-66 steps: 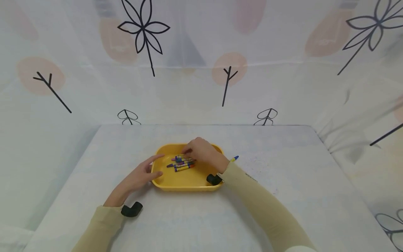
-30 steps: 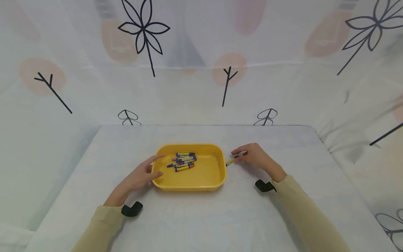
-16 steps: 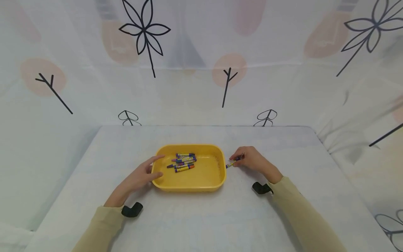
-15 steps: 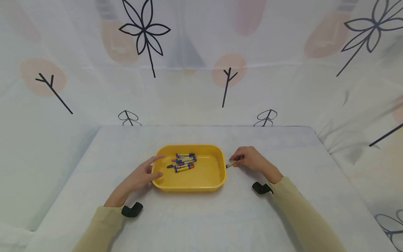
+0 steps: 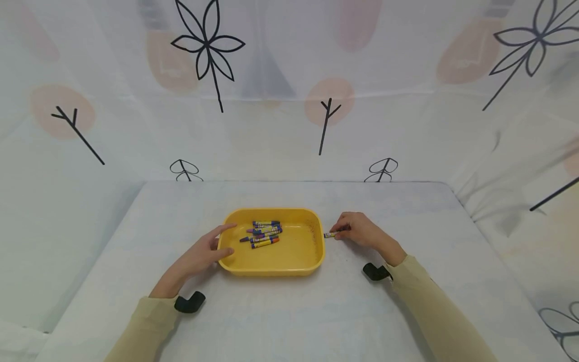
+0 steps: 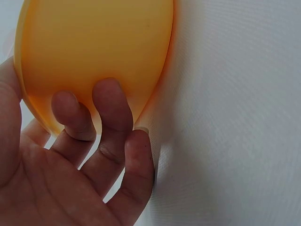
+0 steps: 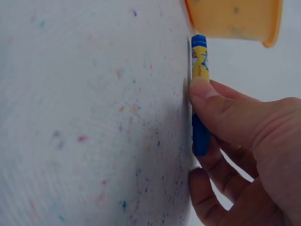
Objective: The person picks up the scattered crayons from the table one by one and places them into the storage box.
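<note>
In the head view a yellow plastic tray [image 5: 280, 271] sits on the white-covered table. My left hand [image 5: 199, 256] holds its left end, with the thumb and index finger at the rim. The left wrist view shows the other fingers [image 6: 110, 101] bent against the tray's outer wall [image 6: 99, 42]. Beyond the tray's right end, my right hand [image 5: 362, 234] pinches a blue crayon [image 7: 201, 134] in a yellow wrapper between thumb and fingers. The crayon lies close along the tabletop, its wrapped end toward the tray. Several crayons [image 5: 266, 234] lie in a loose stack inside the tray.
Small coloured specks mark the white table cover [image 7: 108, 108] near the right hand. A patterned white cloth [image 5: 271, 130] hangs behind the table. Dark wrist-worn pieces [image 5: 190, 302] sit below each hand.
The right hand has left the tray's inside, moved right, and taken hold of the crayon on the table. That crayon has turned closer to crosswise. The left hand stays at the tray.
</note>
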Tool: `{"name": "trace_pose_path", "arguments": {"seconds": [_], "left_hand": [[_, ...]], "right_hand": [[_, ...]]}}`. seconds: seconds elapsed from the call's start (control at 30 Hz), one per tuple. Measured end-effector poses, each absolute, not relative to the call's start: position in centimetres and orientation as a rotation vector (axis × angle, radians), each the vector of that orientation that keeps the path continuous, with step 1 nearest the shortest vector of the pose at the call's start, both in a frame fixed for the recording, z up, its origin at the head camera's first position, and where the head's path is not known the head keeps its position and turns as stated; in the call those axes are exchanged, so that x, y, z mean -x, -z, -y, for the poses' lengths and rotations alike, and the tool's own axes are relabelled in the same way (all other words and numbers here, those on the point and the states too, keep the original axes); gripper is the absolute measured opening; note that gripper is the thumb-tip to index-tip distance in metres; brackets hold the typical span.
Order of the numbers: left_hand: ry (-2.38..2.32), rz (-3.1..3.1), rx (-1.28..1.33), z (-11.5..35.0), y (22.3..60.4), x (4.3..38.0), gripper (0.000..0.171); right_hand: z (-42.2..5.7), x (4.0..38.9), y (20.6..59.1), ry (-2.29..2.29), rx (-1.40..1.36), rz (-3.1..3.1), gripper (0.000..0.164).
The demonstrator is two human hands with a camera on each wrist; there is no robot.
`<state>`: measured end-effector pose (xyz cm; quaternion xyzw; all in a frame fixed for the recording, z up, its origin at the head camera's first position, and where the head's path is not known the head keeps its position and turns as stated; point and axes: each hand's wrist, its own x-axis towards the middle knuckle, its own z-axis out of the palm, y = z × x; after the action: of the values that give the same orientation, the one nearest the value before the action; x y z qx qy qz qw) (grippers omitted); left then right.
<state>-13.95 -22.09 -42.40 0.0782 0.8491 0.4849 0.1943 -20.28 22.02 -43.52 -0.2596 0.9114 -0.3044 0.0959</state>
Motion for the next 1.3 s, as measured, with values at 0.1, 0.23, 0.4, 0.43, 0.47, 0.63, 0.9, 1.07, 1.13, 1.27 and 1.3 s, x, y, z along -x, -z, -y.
{"name": "trace_pose_path", "arguments": {"seconds": [0.1,0.23,0.4,0.43,0.47,0.63,0.9,1.07,1.13,1.27,1.3], "left_hand": [[-1.372,-2.374,-0.215,22.1,42.4,13.9,0.067],[-1.376,-2.373,-0.211,22.2,42.5,14.0,0.067],[-1.366,-2.374,-0.220,22.1,42.5,14.0,0.067],[-1.365,-2.373,-0.222,22.1,42.5,14.0,0.067],[-1.362,-2.374,-0.223,22.1,42.5,14.0,0.067],[-1.352,-2.374,-0.222,22.1,42.4,14.0,0.067],[-1.343,-2.384,-0.208,22.2,42.4,14.1,0.068],[-1.353,-2.379,-0.207,22.2,42.3,14.0,0.068],[-1.359,-2.376,-0.208,22.2,42.2,14.0,0.068],[-1.368,-2.365,-0.208,22.2,42.3,14.0,0.068],[-1.369,-2.363,-0.205,22.2,42.4,14.0,0.068]], "right_hand": [[-22.1,20.1,43.2,0.888,0.751,-2.736,0.013],[-22.2,19.9,42.5,0.907,0.732,-2.796,0.015],[-22.2,19.7,42.0,0.966,0.678,-2.828,0.015],[-22.1,19.6,41.8,0.976,0.666,-2.828,0.015],[-22.0,19.6,41.7,0.984,0.664,-2.825,0.015],[-21.0,19.3,40.5,1.044,0.682,-2.821,0.016],[-18.5,19.5,37.7,1.068,0.830,-2.800,0.018],[-16.2,20.0,36.6,1.066,0.863,-2.757,0.018],[-15.1,20.3,36.3,1.060,0.873,-2.741,0.019],[-13.2,20.8,35.9,1.071,0.903,-2.709,0.019],[-12.8,20.9,35.7,1.082,0.911,-2.700,0.019]]}}
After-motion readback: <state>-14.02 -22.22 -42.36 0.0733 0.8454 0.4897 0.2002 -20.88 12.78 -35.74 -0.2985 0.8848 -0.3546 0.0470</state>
